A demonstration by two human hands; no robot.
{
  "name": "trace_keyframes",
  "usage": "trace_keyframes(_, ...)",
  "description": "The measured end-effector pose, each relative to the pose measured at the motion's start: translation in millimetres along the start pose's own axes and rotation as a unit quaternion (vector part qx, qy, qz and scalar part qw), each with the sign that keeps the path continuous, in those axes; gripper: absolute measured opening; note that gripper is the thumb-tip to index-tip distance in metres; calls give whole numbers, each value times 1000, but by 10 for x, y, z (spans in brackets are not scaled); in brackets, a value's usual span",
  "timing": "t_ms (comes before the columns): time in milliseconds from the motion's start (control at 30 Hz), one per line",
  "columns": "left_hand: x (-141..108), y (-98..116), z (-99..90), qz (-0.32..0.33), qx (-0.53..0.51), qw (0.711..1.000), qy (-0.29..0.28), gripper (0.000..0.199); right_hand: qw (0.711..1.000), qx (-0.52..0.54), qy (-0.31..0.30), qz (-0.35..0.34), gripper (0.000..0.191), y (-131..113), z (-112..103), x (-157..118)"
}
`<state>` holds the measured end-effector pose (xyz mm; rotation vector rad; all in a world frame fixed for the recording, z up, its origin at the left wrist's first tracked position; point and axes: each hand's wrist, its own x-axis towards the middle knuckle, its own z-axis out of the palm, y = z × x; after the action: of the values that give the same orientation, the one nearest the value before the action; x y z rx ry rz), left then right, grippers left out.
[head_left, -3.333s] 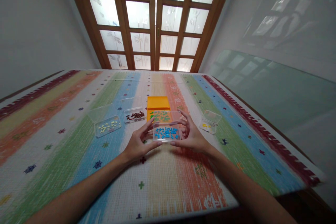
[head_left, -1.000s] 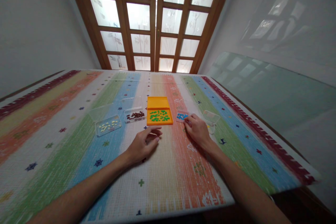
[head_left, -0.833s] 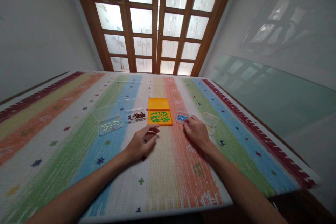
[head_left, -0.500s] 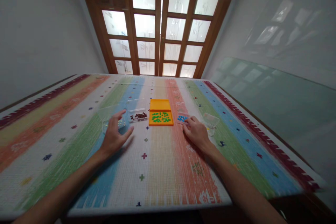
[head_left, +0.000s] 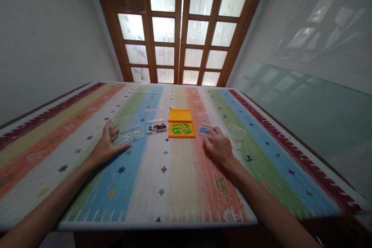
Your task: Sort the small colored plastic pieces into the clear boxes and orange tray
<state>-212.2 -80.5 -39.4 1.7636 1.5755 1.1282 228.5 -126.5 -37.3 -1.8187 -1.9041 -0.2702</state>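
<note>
My left hand (head_left: pixel 109 144) is spread, thumb apart from the fingers, beside a clear box of pale pieces (head_left: pixel 131 135); I cannot tell whether it touches the box. Over a small clear box of blue pieces (head_left: pixel 204 131), my right hand (head_left: pixel 218 143) bends its fingers down at the box's right side. Its fingertips are partly hidden, and what they may pinch is too small to make out. Between the hands lies an open orange case (head_left: pixel 181 115) with green pieces (head_left: pixel 182 128) in its near half. A clear box of dark brown pieces (head_left: pixel 157 127) stands just left of the case.
Behind my right hand is another open clear box (head_left: pixel 236 132) with a few yellow pieces. A striped, patterned cloth (head_left: pixel 180 178) covers the table. Wooden doors with glass panes (head_left: pixel 180 46) stand beyond the far edge, with walls on both sides.
My left hand has moved left, away from above the pale pieces, uncovering their box. My right hand stays at the blue pieces' box, fingers slightly shifted. The view has turned slightly left.
</note>
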Motion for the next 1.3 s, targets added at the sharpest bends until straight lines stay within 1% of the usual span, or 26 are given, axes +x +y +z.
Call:
trace_keyframes(67,58,-18,18,6,-25,1000,-2,132,1000,13,14,-8,32,11,15,-4)
trace_keyframes(167,109,-10,29,3,-49,999,-10,126,999,29,25,-18,31,29,32,-7)
trace_keyframes(233,117,9,13,4,-58,998,-14,116,999,39,29,-26,31,37,36,-9)
trace_keyframes(300,114,28,-22,10,-62,998,-5,104,998,47,31,-34,31,37,35,-10)
trace_keyframes(400,109,60,-89,47,-71,996,24,89,996,65,28,-48,29,25,32,-8)
trace_keyframes(467,112,105,-124,84,-86,992,35,85,994,87,23,-55,27,8,33,1)
trace_keyframes(567,118,248,-125,130,-104,986,31,84,988,141,21,-64,25,-31,32,19)
trace_keyframes(633,112,391,-69,148,-105,983,18,83,978,194,22,-70,24,-65,26,22)
trace_keyframes(733,86,634,115,171,-118,978,-15,85,952,298,-2,-69,26,-114,9,4)
trace_keyframes(767,74,712,200,182,-124,975,-26,84,938,340,-20,-65,29,-126,4,-7)
trace_keyframes(833,47,858,397,200,-136,968,-65,81,900,428,-66,-57,40,-141,-2,-31)
trace_keyframes(900,19,995,610,219,-162,957,-102,80,857,501,-104,-58,56,-150,-5,-51)
trace_keyframes(933,4,1062,716,228,-177,951,-114,79,839,528,-112,-63,66,-155,-7,-59)
trace_keyframes(1033,-39,1244,998,262,-202,929,-165,76,798,587,-113,-76,98,-190,-19,-80)
trace_keyframes(1100,-65,1333,1144,290,-210,913,-197,72,764,629,-122,-73,113,-234,-39,-99)
trace_keyframes(1167,-93,1379,1257,304,-212,906,-204,71,732,665,-139,-53,116,-284,-67,-121)
trace_keyframes(1200,-109,1384,1305,304,-214,907,-199,70,724,674,-140,-41,115,-307,-81,-132)
trace_keyframes(1300,-172,1350,1414,285,-239,914,-163,64,724,678,-124,-13,107,-348,-112,-158)
